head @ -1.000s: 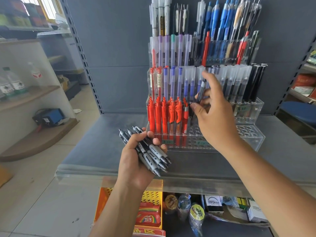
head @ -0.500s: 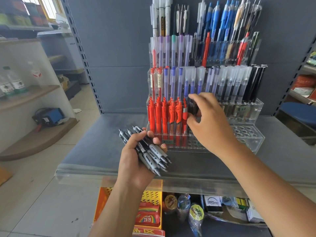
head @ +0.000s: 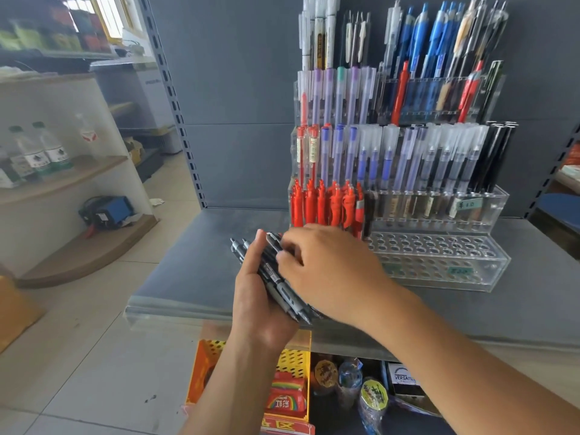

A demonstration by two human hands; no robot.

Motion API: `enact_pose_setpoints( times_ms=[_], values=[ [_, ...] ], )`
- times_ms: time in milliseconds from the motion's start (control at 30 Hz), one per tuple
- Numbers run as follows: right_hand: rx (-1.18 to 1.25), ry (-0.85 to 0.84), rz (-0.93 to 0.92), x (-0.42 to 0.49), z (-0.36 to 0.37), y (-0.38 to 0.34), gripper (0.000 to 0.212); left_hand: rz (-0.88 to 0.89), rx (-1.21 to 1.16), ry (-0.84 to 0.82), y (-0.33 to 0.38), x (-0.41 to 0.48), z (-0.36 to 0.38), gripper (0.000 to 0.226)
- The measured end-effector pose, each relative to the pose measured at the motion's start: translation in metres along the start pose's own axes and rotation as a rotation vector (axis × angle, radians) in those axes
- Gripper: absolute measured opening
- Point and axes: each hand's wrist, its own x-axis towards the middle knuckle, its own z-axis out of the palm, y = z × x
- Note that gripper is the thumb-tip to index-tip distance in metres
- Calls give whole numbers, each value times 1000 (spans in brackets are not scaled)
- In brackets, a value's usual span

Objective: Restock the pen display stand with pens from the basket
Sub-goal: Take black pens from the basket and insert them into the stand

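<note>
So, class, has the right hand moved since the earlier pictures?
Yes. The right hand has come down and left, from the display stand to the grey pens in the left hand.

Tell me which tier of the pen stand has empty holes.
The lowest front tier: its holes right of the red pens stand empty, while the tiers behind it look filled across.

Two bare arms show, both uncovered from the picture's edge down to the fingers. The left forearm (head: 232,381) comes in at 6 o'clock, slim and smooth, and widens into the left hand (head: 257,302). The right forearm (head: 455,356) comes in from 4 o'clock and looks thicker. The right hand (head: 335,274) shows its back and knuckles; its fingers are blurred.
</note>
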Motion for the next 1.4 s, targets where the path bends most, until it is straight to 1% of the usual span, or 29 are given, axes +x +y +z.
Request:
enact_pose_setpoints(
  times_ms=[67, 133, 233, 300, 367, 400, 500, 533, 600, 667, 700, 733, 767, 833, 867, 900, 933, 1000, 1100, 1233, 1400],
  values=[
    [-42, -63, 38, 2, 4, -8, 31, 17, 4, 12, 1, -2, 1, 51],
    [-53, -85, 68, 5, 5, -12, 34, 16, 20, 40, 2, -3, 3, 49],
    [-84, -100, 93, 10, 1, -14, 26, 0, 49, 71, 2, -1, 4, 45],
    [-134, -103, 97, 12, -2, -14, 19, -5, 78, 81, 2, 0, 3, 52],
    [-194, -105, 96, 13, -4, -16, 29, -6, 95, 97, 2, 2, 1, 58],
    [-221, -105, 92, 14, -4, -17, 34, 0, 98, 94, 2, 2, 0, 55],
    [-292, -55, 61, 16, -3, -18, 39, 12, 73, 79, 2, 1, 0, 42],
    [-320, -28, 51, 17, -2, -18, 37, 9, 59, 76, 3, 1, 0, 42],
    [-323, 57, 31, 18, -4, -16, 27, 1, 35, 52, 4, 0, 1, 43],
    [-231, 129, 31, 21, -10, -8, 16, -10, 9, 34, 5, -1, 2, 48],
    [-135, 149, 38, 22, -14, -4, 12, -13, -7, 27, 5, 0, 1, 50],
    [-13, 160, 45, 23, -19, 1, 9, -16, -30, 10, 4, 1, 1, 46],
    [108, 175, 51, 23, -25, 6, 18, -14, -53, -4, 3, 1, 0, 43],
    [277, 184, 73, 20, -39, 16, 53, 9, -88, -20, 2, 2, 1, 34],
    [337, 175, 96, 16, -46, 21, 68, 19, -92, -13, 2, 2, 1, 34],
    [392, 165, 120, 13, -54, 25, 78, 27, -89, -10, 2, 2, 1, 36],
    [442, 160, 139, 10, -60, 31, 85, 32, -85, -11, 2, 2, 1, 38],
    [494, 166, 149, 6, -69, 40, 91, 35, -79, -18, 1, 3, 0, 41],
    [534, 233, 144, 2, -75, 52, 92, 32, -75, -21, 0, 5, -2, 45],
    [550, 349, 138, 1, -72, 71, 88, 43, -68, -23, -1, 7, -4, 50],
    [548, 440, 122, 1, -58, 88, 82, 46, -54, -19, -2, 8, -3, 46]
  ],
)
